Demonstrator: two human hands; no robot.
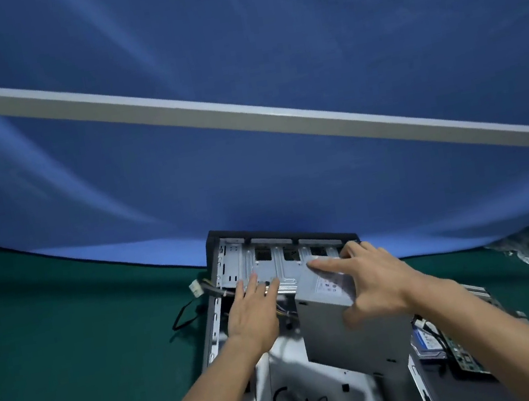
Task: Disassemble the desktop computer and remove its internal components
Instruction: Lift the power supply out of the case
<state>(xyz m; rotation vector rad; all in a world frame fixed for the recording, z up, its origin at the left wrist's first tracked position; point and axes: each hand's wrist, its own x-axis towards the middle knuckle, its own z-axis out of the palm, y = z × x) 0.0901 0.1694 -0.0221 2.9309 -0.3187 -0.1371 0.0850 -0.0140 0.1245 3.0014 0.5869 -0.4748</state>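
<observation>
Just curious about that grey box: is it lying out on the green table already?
No, the grey box sits inside the open case, gripped by the right hand.

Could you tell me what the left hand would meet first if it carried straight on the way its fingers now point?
Probably nothing new: the left hand already lies with straight fingers on the silver perforated metal drive bracket of the open desktop case. Sliding on, it would reach the bracket's square cutouts, then the case's black far edge; depth is unclear.
</observation>
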